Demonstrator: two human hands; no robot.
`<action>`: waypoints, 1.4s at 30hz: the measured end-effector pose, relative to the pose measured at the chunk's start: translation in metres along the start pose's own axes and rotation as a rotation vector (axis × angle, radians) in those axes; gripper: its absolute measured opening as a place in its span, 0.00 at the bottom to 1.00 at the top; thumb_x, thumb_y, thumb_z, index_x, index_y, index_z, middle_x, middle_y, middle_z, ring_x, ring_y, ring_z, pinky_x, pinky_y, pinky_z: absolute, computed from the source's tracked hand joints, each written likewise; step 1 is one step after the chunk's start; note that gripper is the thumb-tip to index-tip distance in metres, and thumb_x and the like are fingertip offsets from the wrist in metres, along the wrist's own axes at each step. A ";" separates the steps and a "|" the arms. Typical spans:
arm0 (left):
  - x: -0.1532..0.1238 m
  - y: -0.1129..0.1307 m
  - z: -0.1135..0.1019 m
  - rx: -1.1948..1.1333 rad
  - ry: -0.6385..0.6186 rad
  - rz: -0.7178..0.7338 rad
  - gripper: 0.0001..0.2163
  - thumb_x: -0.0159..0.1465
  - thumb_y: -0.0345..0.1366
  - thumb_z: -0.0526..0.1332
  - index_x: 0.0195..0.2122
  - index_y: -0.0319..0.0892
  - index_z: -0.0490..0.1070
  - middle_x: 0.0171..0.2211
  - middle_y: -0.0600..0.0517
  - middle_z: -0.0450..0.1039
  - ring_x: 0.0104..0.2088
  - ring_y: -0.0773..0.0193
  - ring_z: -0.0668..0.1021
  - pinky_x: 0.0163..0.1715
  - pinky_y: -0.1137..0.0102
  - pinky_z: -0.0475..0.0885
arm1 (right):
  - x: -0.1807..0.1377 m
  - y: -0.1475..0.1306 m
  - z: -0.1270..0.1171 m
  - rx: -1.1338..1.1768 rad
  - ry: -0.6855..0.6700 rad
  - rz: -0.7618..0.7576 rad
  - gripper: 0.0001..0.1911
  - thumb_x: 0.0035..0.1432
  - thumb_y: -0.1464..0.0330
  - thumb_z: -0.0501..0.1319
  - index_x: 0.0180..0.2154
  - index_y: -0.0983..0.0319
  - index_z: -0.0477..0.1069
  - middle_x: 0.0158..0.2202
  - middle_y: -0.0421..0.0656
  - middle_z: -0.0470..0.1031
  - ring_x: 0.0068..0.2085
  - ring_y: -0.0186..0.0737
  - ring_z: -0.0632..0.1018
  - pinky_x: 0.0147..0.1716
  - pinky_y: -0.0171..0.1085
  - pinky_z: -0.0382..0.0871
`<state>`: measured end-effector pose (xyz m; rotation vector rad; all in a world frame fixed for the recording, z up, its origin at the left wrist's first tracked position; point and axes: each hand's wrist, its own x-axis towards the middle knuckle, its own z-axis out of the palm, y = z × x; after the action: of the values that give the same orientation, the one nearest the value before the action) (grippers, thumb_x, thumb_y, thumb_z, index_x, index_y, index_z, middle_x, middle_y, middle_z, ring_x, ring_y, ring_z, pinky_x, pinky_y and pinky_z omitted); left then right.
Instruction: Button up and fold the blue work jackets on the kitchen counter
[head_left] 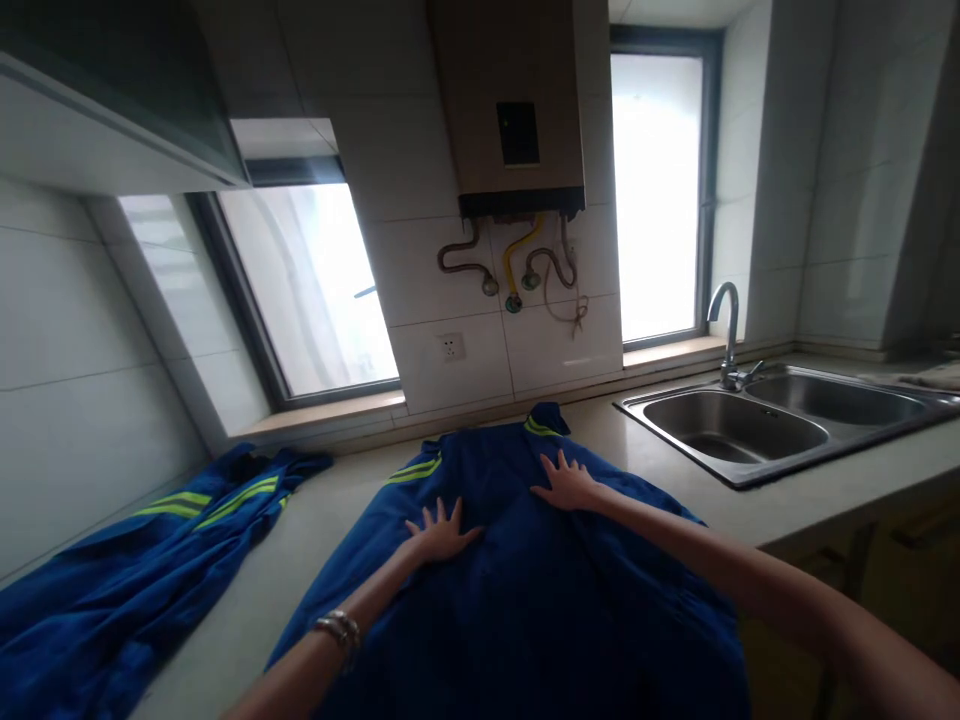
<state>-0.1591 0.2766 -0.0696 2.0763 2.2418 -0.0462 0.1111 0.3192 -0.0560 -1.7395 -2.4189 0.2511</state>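
Observation:
A dark blue work garment (517, 600) with yellow-green reflective stripes is spread over the counter, its near part reaching the bottom of the view. My left hand (441, 532) lies flat on its middle with fingers spread; a silver bracelet is on that wrist. Farther right and a little higher up the cloth, my right hand (566, 482) also rests with its fingers apart. Neither hand grips the fabric. On the left, a second blue garment (150, 580) with similar stripes lies loosely crumpled.
The pale counter (300, 540) runs along a tiled wall. At the right is a double steel sink (739, 425) with a tap (727, 335). A water heater (517, 110) with pipes hangs above, near a wall socket (451, 347). A cabinet (120, 130) overhangs the upper left.

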 end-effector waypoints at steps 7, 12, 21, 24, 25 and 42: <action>0.026 -0.009 0.030 -0.078 -0.078 0.057 0.46 0.48 0.70 0.44 0.64 0.50 0.40 0.66 0.44 0.28 0.61 0.32 0.38 0.55 0.38 0.38 | 0.007 -0.015 0.048 0.031 -0.032 -0.059 0.49 0.50 0.37 0.37 0.65 0.61 0.40 0.65 0.59 0.35 0.62 0.73 0.40 0.55 0.61 0.30; 0.058 -0.007 0.024 -0.100 -0.091 0.060 0.46 0.47 0.70 0.45 0.64 0.52 0.41 0.66 0.45 0.28 0.61 0.33 0.36 0.54 0.38 0.36 | 0.045 -0.016 0.056 0.059 -0.060 -0.047 0.47 0.52 0.39 0.37 0.65 0.60 0.39 0.66 0.57 0.32 0.62 0.71 0.38 0.54 0.60 0.27; 0.118 -0.007 0.019 -0.093 -0.042 0.097 0.45 0.49 0.69 0.44 0.64 0.50 0.44 0.66 0.45 0.31 0.62 0.36 0.38 0.57 0.42 0.37 | 0.108 -0.019 0.057 0.061 -0.071 0.001 0.41 0.56 0.43 0.36 0.65 0.58 0.39 0.66 0.53 0.31 0.63 0.66 0.39 0.55 0.59 0.28; 0.127 -0.006 0.016 -0.091 -0.011 0.127 0.43 0.50 0.68 0.45 0.64 0.50 0.46 0.66 0.47 0.33 0.63 0.36 0.40 0.58 0.44 0.39 | 0.123 -0.017 0.057 0.057 -0.045 0.047 0.40 0.57 0.44 0.36 0.65 0.58 0.40 0.66 0.54 0.33 0.63 0.65 0.40 0.55 0.59 0.28; 0.127 -0.005 0.015 -0.090 -0.007 0.133 0.42 0.51 0.67 0.45 0.64 0.50 0.46 0.66 0.48 0.34 0.63 0.37 0.40 0.58 0.45 0.39 | 0.127 -0.015 0.056 0.054 -0.039 0.064 0.40 0.57 0.44 0.36 0.65 0.59 0.41 0.66 0.54 0.33 0.63 0.65 0.40 0.55 0.59 0.28; 0.033 -0.132 -0.091 -0.584 0.029 -0.031 0.21 0.53 0.45 0.54 0.43 0.36 0.67 0.36 0.44 0.77 0.40 0.53 0.77 0.35 0.62 0.74 | 0.110 0.007 0.016 0.090 -0.023 0.118 0.31 0.60 0.56 0.48 0.62 0.59 0.49 0.65 0.55 0.42 0.63 0.62 0.48 0.55 0.58 0.41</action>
<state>-0.2967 0.3061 0.0137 1.7282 1.9770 0.5672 0.0797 0.4254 -0.0704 -1.8513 -2.2852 0.3899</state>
